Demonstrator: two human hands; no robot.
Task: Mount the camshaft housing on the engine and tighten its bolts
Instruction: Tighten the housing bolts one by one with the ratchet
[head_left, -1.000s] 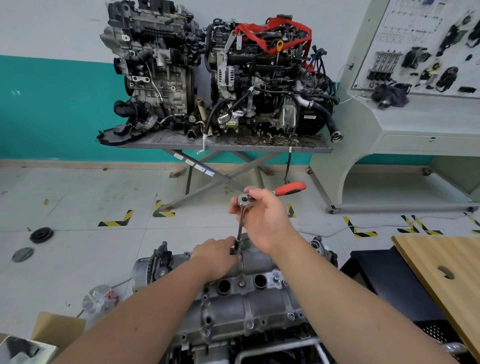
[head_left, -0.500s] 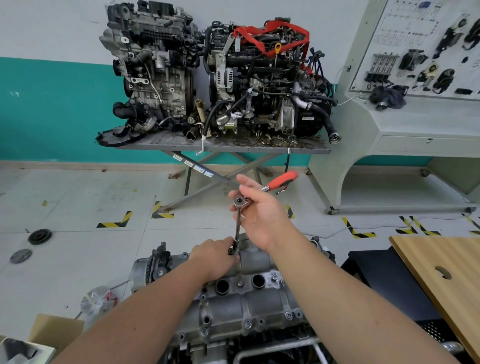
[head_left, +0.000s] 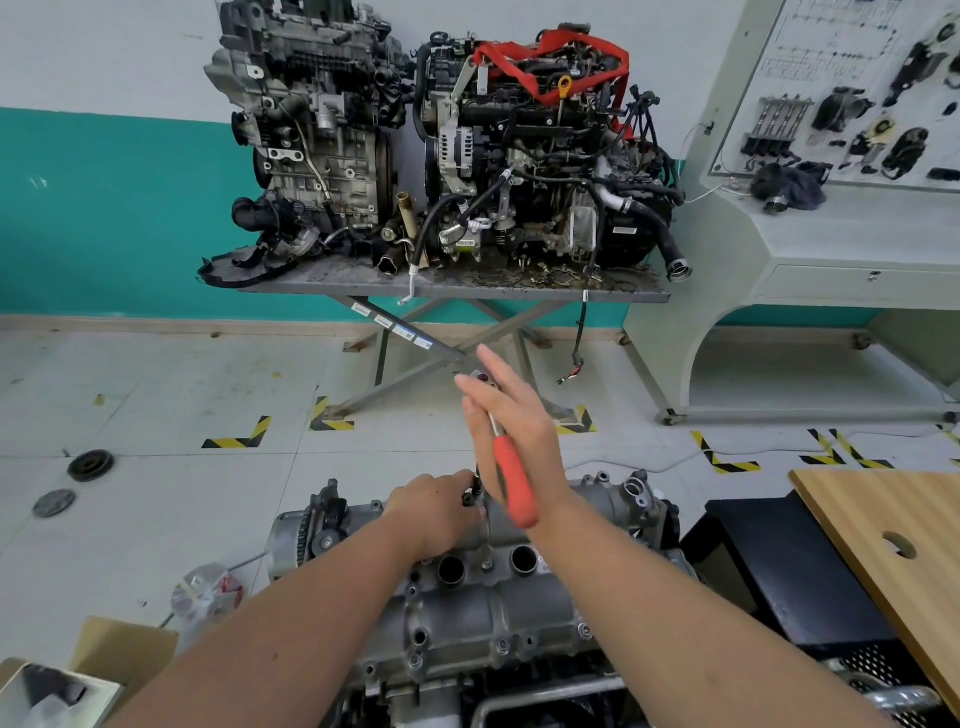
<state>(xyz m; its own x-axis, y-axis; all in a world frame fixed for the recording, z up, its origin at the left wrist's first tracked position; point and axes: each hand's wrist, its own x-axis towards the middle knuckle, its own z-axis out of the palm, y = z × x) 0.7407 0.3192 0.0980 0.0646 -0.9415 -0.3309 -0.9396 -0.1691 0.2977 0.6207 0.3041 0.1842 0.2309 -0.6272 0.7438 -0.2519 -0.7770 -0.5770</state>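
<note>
The grey camshaft housing (head_left: 467, 613) lies on the engine at the bottom centre, with bolts along its edges and two round holes on top. A ratchet with a red handle (head_left: 511, 483) stands on a thin extension (head_left: 477, 480) over a bolt at the housing's far side. My right hand (head_left: 519, 415) has straight fingers, and its palm lies against the handle, which points towards me. My left hand (head_left: 436, 509) curls its fingers round the socket at the foot of the extension, hiding the bolt.
Two engines sit on a scissor lift table (head_left: 467, 293) against the far wall. A grey training panel stand (head_left: 810, 234) is at the right. A wooden board (head_left: 893, 545) and black cart (head_left: 779, 582) are close right. A cardboard box (head_left: 104, 654) and plastic bag (head_left: 208, 597) lie left.
The red handle has swung from pointing away to the right round to pointing towards me. My right hand went from gripping near the ratchet head to straight fingers. My left hand stayed put.
</note>
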